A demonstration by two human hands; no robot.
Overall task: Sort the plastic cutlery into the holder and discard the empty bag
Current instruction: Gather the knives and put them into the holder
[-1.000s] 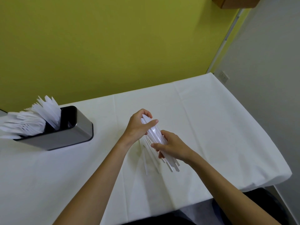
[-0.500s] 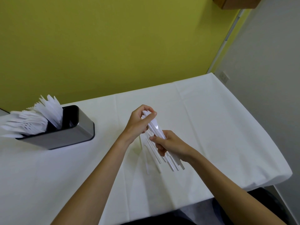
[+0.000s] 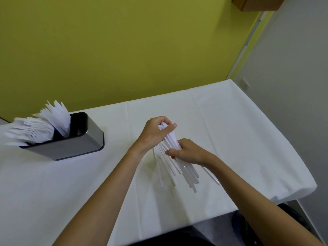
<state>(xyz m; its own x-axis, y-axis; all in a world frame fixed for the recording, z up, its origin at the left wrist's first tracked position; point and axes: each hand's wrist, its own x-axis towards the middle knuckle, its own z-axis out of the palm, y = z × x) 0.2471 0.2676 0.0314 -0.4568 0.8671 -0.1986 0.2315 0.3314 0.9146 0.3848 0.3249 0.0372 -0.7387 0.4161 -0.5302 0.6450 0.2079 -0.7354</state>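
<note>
A table under a white cloth (image 3: 248,130) fills the lower half of the view, set against a yellow-green wall (image 3: 124,50) at 12 o'clock. A grey wall carries a wall socket (image 3: 245,84) at 2 o'clock, and the corner of a wooden cabinet (image 3: 257,3) shows at 1 o'clock. The holder (image 3: 71,148), a metal box with a dark interior, stands on the cloth at 9 o'clock from the hands, well apart from them. The sorted cutlery (image 3: 40,125), white forks and knives, stands in its left part and fans out toward 10 o'clock. Nothing lies between the holder and the hands. The loose bundle of cutlery (image 3: 184,173), also white, is held near the middle of the table, tilted, with its upper end toward 11 o'clock and its handles spread toward 5 o'clock. The left hand (image 3: 152,133) grips the upper end, fingers curled over it and thumb laid across the front. The right hand (image 3: 190,152) grips the middle of the bundle, fingers curled round it from the 3 o'clock side. Whether the handle ends touch the cloth cannot be told.
</note>
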